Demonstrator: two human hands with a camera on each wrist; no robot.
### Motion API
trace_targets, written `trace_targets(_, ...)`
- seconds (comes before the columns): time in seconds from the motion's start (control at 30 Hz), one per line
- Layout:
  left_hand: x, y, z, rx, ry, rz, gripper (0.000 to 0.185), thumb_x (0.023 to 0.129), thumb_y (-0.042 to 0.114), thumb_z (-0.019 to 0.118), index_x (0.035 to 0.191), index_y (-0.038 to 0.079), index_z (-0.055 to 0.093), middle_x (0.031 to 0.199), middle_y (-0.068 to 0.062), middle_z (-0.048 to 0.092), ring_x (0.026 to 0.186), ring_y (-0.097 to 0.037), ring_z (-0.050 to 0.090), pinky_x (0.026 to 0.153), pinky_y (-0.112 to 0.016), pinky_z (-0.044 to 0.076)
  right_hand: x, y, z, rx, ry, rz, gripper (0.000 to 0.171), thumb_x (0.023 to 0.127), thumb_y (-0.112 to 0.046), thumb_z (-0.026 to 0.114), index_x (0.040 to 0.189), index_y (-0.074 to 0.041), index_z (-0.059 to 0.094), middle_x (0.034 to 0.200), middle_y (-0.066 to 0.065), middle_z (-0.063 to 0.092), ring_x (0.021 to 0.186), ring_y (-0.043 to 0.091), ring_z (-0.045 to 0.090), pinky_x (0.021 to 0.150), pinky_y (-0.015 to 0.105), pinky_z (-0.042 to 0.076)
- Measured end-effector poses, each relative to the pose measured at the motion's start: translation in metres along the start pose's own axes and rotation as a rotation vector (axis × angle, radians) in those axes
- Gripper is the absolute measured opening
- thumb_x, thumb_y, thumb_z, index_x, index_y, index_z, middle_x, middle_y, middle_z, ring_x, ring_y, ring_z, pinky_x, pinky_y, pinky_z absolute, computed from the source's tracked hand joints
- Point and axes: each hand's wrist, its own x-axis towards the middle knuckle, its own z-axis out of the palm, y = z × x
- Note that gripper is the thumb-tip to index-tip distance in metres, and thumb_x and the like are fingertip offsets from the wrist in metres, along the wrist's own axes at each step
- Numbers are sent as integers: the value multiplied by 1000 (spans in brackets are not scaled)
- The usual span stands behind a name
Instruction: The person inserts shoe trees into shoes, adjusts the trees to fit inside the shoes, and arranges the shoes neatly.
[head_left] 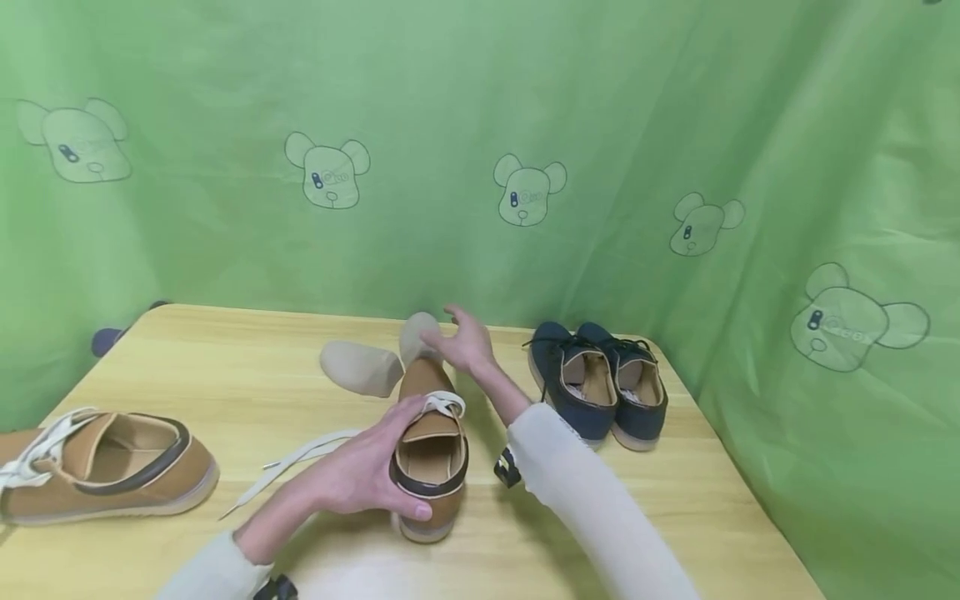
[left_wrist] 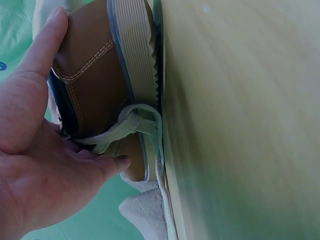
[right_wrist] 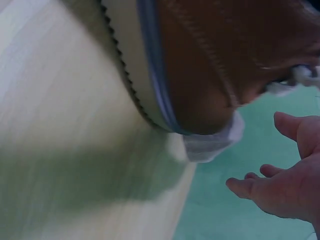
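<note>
A brown lace-up shoe (head_left: 430, 467) with white laces stands mid-table, toe pointing away. My left hand (head_left: 367, 467) holds it from the left, thumb at the heel and fingers along the laced side; the left wrist view shows that hand (left_wrist: 45, 155) against the shoe (left_wrist: 95, 60). Beyond the toe is a grey shoe insert (head_left: 417, 335), with a second insert (head_left: 360, 367) lying left of it. My right hand (head_left: 467, 342) hovers beside the far insert, fingers spread, holding nothing. In the right wrist view, the hand (right_wrist: 285, 185) is apart from the shoe (right_wrist: 200, 75).
Another brown shoe (head_left: 112, 467) with white laces lies at the left edge. A loose white lace (head_left: 300, 457) stretches over the table left of the held shoe. A pair of dark blue shoes (head_left: 588, 408) stands at the right. A green curtain (head_left: 450, 100) hangs behind the wooden table (head_left: 225, 350).
</note>
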Motion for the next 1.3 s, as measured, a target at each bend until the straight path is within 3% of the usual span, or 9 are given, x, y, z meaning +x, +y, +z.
trace_targets(0.3, 1, 1, 0, -2, -14, -12, 134, 64, 63, 88, 163, 12, 14, 169, -18, 15, 153, -37, 23, 120, -58, 28, 8, 21, 26, 24, 24, 96, 75, 91, -44, 72, 152, -9, 45, 148, 20, 53, 135, 39, 52, 111, 52, 45)
trace_targets(0.5, 0, 2, -3, -6, -23, -11, 135, 64, 63, 88, 163, 9, 13, 169, -18, 15, 153, -37, 22, 121, -57, 28, 7, 24, 37, -21, 18, 105, 75, 89, -47, 74, 148, -9, 50, 141, 18, 61, 129, 36, 58, 109, 48, 47)
trace_targets(0.73, 0, 0, -3, -9, -20, -9, 137, 64, 64, 88, 164, 11, 12, 169, -19, 13, 154, -38, 19, 121, -58, 26, 8, 22, 36, -38, 2, 126, 73, 90, -47, 72, 148, -8, 50, 143, 17, 60, 132, 37, 55, 111, 48, 45)
trace_targets(1.3, -1, 1, -2, -7, -26, 1, 133, 66, 63, 87, 163, 10, 12, 169, -19, 16, 153, -38, 23, 121, -58, 27, 12, 30, 26, -28, 30, 144, 64, 87, -39, 73, 142, -10, 59, 126, 14, 70, 120, 34, 62, 103, 46, 51)
